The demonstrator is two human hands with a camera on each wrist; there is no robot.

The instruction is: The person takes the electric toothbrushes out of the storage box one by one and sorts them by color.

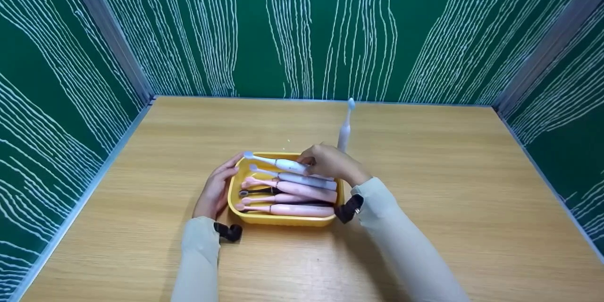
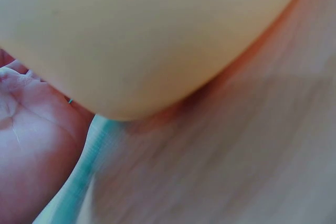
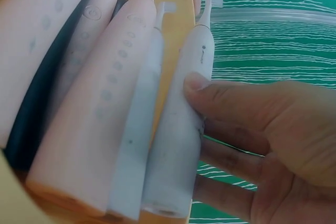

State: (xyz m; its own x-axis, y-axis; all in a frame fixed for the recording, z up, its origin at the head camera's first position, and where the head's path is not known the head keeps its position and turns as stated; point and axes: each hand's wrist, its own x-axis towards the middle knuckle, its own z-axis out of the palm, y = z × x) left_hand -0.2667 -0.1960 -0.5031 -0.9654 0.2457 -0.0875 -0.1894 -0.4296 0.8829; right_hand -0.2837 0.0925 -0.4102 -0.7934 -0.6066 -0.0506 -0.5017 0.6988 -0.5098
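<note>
A yellow plastic tray [image 1: 288, 220] holds several electric toothbrushes side by side, their heads to the left. My right hand [image 1: 332, 163] pinches a white electric toothbrush [image 3: 181, 124] by its handle, thumb on one side and fingers on the other, along the tray's back edge. Beside it lies a pale grey-blue toothbrush [image 1: 306, 180], then pink toothbrushes [image 1: 302, 210] and a black toothbrush [image 1: 259, 191] partly hidden among them. My left hand [image 1: 214, 192] rests against the tray's left end, fingers extended along the outside and thumb at the rim.
Another white toothbrush [image 1: 345, 130] is beyond my right hand, its head towards the back and its lower end hidden. The wooden table [image 1: 424, 174] is bounded by green walls [image 1: 325, 33] with white wavy lines. Small black wrist cameras [image 1: 229, 232] sit on both sleeves.
</note>
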